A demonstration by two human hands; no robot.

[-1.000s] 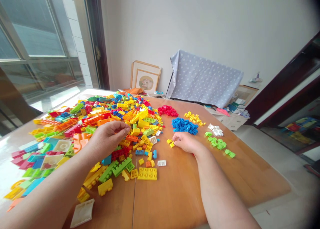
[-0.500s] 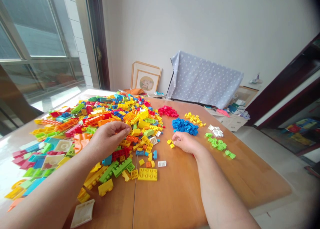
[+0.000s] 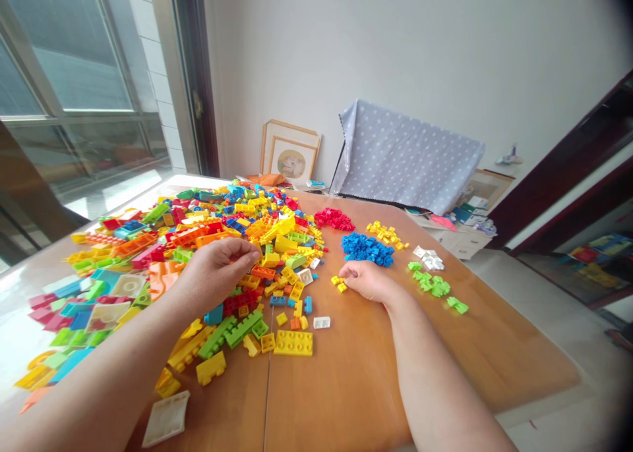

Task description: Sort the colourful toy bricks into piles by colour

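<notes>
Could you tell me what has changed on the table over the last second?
Almost nothing. The left hand still hovers over the big mixed pile of plastic bricks, and the right hand still rests on the wooden table beside two small yellow bricks. Nothing was picked up or released; only the view shifted slightly.

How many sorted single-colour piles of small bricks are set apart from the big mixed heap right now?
5: red pile farthest back, yellow pile to its right, blue pile in front, white pile and green pile rightmost. A few loose yellow bricks sit by the right hand.
</notes>
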